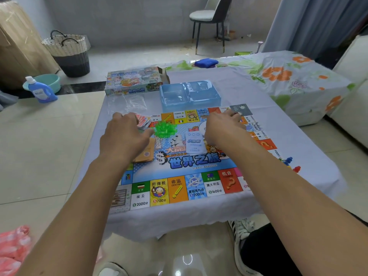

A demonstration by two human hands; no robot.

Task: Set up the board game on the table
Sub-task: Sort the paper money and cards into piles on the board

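A colourful game board [185, 164] lies open on the cloth-covered table [278, 136]. A heap of green plastic houses [165, 128] sits near the board's middle. My left hand [123, 134] hovers just left of the heap, its thumb almost touching it; what its fingers do is hidden. A red-backed card pile [143, 120] lies beyond that hand and an orange card stack [146, 154] below it. My right hand [223, 128] is curled over the board's far right part, its fingertips hidden. A blue-white paper [194, 143] lies beside it.
The game box [133, 80] and a clear blue plastic tray [189, 93] stand at the table's far side, with a clear bag [127, 102] near them. Coloured pawns [290, 164] lie at the right of the board. A bed [288, 76], basket [67, 50] and detergent bottle [40, 90] surround the table.
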